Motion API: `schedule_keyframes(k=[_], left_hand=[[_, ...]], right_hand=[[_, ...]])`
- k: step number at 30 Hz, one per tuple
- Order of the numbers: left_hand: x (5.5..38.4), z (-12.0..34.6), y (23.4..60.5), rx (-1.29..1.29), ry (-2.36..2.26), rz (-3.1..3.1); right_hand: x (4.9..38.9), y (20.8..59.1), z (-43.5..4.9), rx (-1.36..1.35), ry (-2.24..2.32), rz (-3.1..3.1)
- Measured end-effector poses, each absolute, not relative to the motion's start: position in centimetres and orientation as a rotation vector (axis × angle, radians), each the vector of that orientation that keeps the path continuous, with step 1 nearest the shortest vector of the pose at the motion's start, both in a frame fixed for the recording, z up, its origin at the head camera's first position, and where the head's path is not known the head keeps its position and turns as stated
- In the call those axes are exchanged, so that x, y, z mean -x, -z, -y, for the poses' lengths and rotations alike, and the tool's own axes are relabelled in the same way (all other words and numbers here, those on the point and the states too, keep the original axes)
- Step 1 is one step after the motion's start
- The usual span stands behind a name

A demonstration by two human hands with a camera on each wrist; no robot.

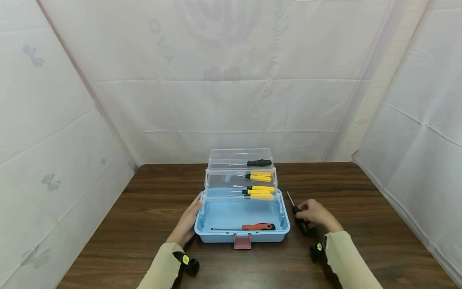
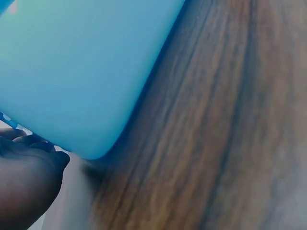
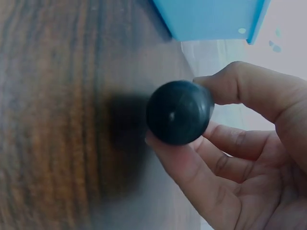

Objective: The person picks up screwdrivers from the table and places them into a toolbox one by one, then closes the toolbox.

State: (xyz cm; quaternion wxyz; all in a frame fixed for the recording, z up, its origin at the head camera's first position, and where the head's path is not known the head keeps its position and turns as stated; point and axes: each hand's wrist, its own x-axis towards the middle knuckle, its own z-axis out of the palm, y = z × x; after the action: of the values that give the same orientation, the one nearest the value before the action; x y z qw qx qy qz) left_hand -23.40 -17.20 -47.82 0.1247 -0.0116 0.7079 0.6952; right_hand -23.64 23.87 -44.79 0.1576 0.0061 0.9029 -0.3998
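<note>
A light blue toolbox (image 1: 205,237) stands with its clear tiered trays (image 1: 220,176) raised at the back. My left hand (image 1: 187,222) rests along its left side, fingers stretched against the wall; in the left wrist view this hand (image 2: 29,177) shows at the box's corner. Beside the box's right side, my right hand (image 1: 315,213) pinches a screwdriver (image 1: 302,225) by its black handle between thumb and fingers, its shaft pointing away. The right wrist view shows the handle's round butt end (image 3: 178,114). An orange-and-black screwdriver (image 1: 258,227) lies in the bottom of the box.
Several yellow-handled screwdrivers (image 1: 261,188) lie in the clear trays, with a black-handled one (image 1: 259,163) in the top tier. A pink latch (image 1: 242,242) hangs at the box's front. White sheeting (image 1: 238,108) closes off the wooden table (image 1: 144,204) at the back and sides.
</note>
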Motion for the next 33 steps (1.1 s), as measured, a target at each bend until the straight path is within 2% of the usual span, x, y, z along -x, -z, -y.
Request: schedule_keyframes(k=[19, 33], left_hand=[[23.0, 18.3, 47.0, -0.153, -1.891, -2.064], [23.1, 18.3, 46.9, -0.152, -1.882, -2.053]], right_hand=[[24.6, 42.0, -24.7, 0.047, 1.076, -2.685], [25.3, 40.2, -25.3, 0.097, 1.163, -2.645]])
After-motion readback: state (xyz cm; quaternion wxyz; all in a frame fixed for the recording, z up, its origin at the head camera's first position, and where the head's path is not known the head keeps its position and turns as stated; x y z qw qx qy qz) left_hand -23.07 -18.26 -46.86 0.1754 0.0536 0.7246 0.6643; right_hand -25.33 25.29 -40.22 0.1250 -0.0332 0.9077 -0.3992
